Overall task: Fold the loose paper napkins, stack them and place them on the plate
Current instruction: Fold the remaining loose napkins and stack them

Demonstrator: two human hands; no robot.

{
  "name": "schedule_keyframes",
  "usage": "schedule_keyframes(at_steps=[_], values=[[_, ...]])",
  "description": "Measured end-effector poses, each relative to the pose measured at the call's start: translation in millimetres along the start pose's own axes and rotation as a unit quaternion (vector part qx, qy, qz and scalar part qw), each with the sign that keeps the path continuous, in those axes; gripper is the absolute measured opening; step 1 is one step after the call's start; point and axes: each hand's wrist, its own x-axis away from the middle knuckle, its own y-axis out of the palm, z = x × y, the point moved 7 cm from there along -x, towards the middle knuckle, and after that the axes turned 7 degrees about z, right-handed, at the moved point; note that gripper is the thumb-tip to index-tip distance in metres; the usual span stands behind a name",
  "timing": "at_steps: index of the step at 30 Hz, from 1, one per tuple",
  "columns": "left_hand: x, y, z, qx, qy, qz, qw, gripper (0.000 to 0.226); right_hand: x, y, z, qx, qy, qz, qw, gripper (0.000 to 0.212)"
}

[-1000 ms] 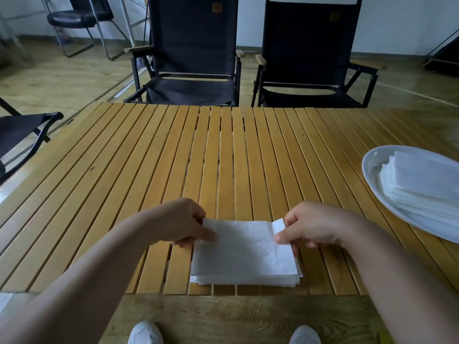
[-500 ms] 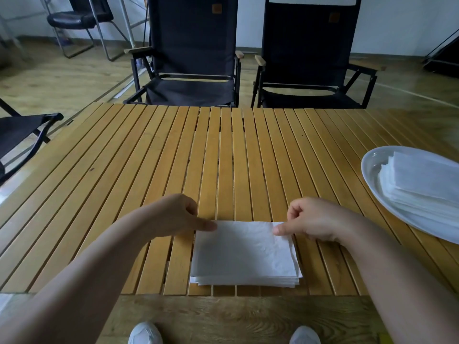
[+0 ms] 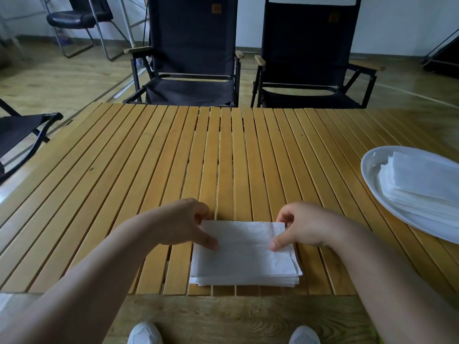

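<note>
2 far corners of the top napkin (image 3: 244, 240) are pinched by left hand (image 3: 182, 223) and right hand (image 3: 306, 225); stack (image 3: 246, 281) at table (image 3: 223, 150) near edge, plate (image 3: 371, 167) well apart.

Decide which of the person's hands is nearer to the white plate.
Right. The right hand pinches the far right corner of the napkin stack, toward the plate. The left hand pinches its far left corner, beyond the stack from the plate.
</note>
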Motion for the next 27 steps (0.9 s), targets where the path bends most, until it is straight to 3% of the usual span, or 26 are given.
schedule_keyframes(at_steps=[13, 21, 27], values=[[-0.3, 2.7, 1.4, -0.046, 0.031, 0.009, 0.998, 0.034, 2.8, -1.3, -8.2, -0.001, -0.031, -0.006, 1.000, 0.027], [-0.7, -0.8, 1.5, 0.064, 0.037, -0.004, 0.997, 0.020, 2.6, -6.6, -6.1, -0.061, -0.036, -0.017, 0.997, 0.023], [-2.7, -1.7, -5.1, 0.148, 0.006, 0.008, 0.989, 0.037, -0.9, -8.9, 0.6, -0.086, -0.025, -0.002, 0.996, 0.023]])
